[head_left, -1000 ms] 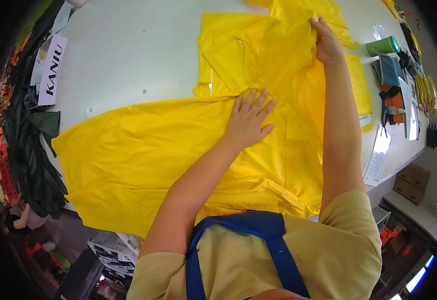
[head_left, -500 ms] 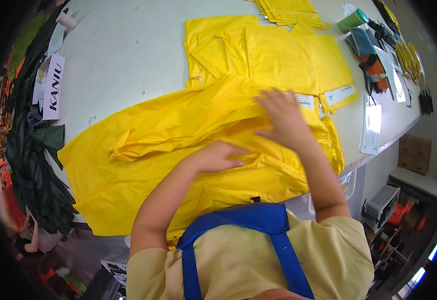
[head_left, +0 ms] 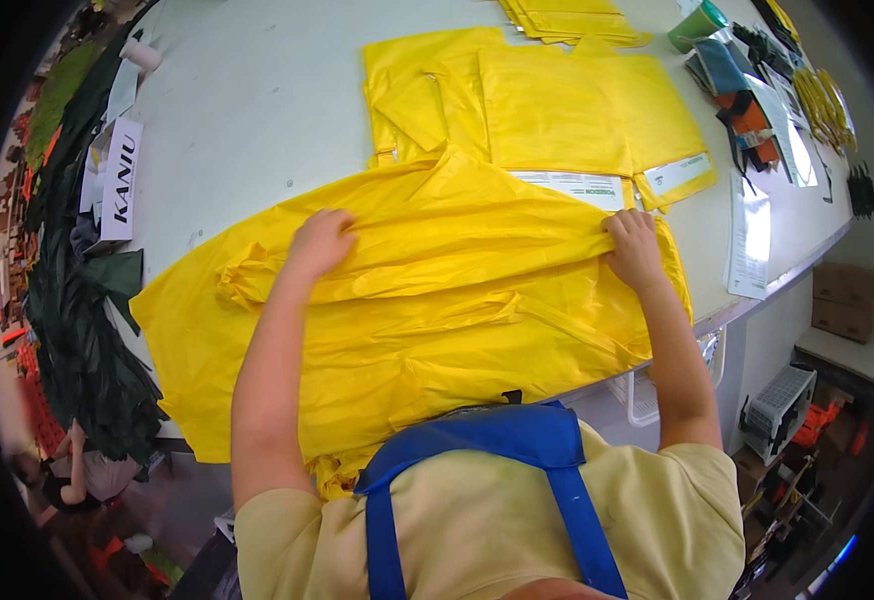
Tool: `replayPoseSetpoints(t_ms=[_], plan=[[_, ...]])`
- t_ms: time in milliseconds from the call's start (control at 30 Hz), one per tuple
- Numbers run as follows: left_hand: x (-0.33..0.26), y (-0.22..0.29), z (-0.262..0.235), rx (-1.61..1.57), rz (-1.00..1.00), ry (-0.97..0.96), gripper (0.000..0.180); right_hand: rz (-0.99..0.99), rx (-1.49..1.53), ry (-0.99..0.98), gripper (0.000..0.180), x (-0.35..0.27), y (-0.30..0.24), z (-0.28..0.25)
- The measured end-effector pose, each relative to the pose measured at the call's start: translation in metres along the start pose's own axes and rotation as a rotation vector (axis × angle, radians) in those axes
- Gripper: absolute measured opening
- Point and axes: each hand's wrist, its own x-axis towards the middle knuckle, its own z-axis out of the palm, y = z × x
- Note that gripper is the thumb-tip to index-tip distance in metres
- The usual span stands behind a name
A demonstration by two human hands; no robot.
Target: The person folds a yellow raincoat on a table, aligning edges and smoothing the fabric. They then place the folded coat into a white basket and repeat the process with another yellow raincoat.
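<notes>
A yellow raincoat of thin, shiny material lies spread across the near side of the table, creased lengthwise. One sleeve runs along it and ends in a bunched cuff on the left. My left hand is closed on the fabric of the sleeve, just right of that cuff. At the other end, my right hand pinches a fold of the coat near its right edge. Between the two hands the cloth is drawn into long, fairly straight folds. Both thumbs are partly hidden.
Folded yellow garments with white printed sheets lie beyond the coat, and another yellow stack sits farther back. A white box and dark green cloth line the left edge. A green cup and papers are at right.
My hands have moved apart, the left one leftward and away from me, the right one rightward. Both have taken hold of the raincoat, and its open fold now lies flatter.
</notes>
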Motion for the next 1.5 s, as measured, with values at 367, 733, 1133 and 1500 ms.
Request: replayPoseSetpoints(t_ms=[367,733,1133,1500], plan=[[0.142,0.114,0.022,-0.425,-0.128,0.130,0.033,-0.186,-0.133,-0.189,0.008,-0.020,0.015,0.002],[-0.082,-0.047,-0.036,0.078,-1.062,1.069,0.052,0.288,0.441,-0.307,0.008,-0.018,-0.090,-0.022],[-0.219,0.067,-0.006,-0.371,0.260,0.962,0.028,0.358,2.102,-0.376,0.067,0.097,-0.319,-0.008],[-0.223,0.089,-0.041,-1.826,0.129,0.236,0.071,0.387,2.356,-0.384,0.078,0.037,-0.262,-0.021]])
